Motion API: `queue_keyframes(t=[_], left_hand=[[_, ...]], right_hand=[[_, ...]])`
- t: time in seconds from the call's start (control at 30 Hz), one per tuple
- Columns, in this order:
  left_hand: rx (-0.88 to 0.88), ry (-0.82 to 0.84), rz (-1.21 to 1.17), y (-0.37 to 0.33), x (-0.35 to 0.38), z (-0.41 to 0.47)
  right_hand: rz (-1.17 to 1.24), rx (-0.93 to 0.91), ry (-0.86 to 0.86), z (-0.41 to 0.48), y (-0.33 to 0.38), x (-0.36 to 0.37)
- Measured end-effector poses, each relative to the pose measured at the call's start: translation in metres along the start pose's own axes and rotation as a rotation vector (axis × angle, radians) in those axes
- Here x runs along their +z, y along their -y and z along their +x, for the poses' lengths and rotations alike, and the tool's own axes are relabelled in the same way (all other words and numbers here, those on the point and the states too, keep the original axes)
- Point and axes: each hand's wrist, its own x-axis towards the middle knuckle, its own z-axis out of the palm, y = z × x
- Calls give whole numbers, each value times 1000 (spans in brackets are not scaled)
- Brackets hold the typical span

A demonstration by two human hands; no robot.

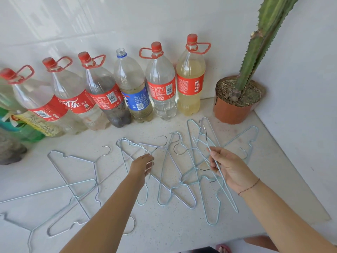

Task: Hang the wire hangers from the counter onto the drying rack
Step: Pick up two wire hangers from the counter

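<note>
Several pale blue wire hangers lie scattered and overlapping on the white speckled counter. My right hand is closed around the wire of one hanger, which points from the pile toward me. My left hand reaches down onto another hanger in the middle, fingers curled on its wire. More hangers rest at the left, apart from both hands. No drying rack is in view.
A row of plastic soda bottles lines the back wall. A potted cactus stands in the right corner by the side wall. The counter's front edge runs near my body, with feet visible below.
</note>
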Motion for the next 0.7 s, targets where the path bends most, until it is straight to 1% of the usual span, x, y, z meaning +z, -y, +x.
queue_keyframes(t=[0.17, 0.27, 0.4, 0.5, 0.57, 0.7], left_hand=[[52, 75, -148, -17, -10, -19], [87, 88, -240, -29, -19, -41], [130, 44, -391, -38, -31, -73], [158, 51, -459, -39, -38, -102], [175, 49, -497, -35, -41, -122], [249, -12, -577, -16, -45, -172]], right_hand=[[9, 6, 61, 0, -4, 16], [9, 18, 110, -1, -5, 29], [-11, 12, 208, -6, -3, 49], [-25, 13, 303, -14, 0, 62], [-40, 21, 359, -22, 2, 69], [-52, 57, 487, -45, 6, 79]])
